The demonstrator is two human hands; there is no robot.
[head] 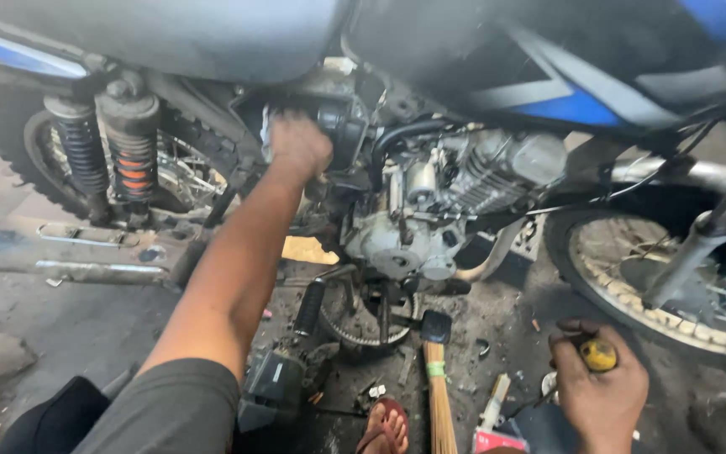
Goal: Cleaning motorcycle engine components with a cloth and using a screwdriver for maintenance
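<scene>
A motorcycle stands side-on in front of me, its grey engine (451, 197) in the middle of the view. My left hand (297, 145) reaches up into the frame behind the engine, fingers pressed against a dark boxy part (342, 126) under the seat; what it grips is hidden. My right hand (598, 387) rests low near the floor at the lower right, closed on a tool with a yellow handle (598, 355).
The chrome exhaust pipe (86, 252) lies at the left under the orange rear shock springs (132, 164). The front wheel (674, 286) is at right. A wooden-handled hammer (439, 378), a foot in a red sandal (386, 427) and small parts sit on the dirty floor.
</scene>
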